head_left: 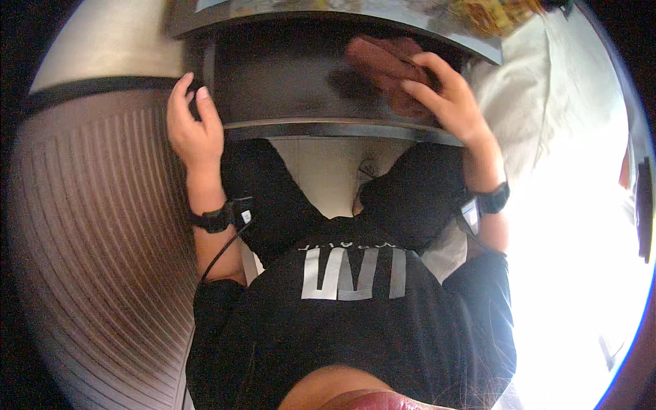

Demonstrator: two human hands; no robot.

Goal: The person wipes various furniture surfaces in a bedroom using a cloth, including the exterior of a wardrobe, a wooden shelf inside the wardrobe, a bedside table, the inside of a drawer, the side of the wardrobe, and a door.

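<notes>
Right hand (456,104)'s got its grip clamped on a maroon cloth (384,60) at the open drawer (280,72)'s right side, while the left hand (195,133)'s by its left edge, thumb and fingers apart.

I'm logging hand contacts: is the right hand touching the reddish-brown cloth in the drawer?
Touching. The head view shows the right hand with thumb and forefinger against the reddish-brown cloth, no gap between.
</notes>
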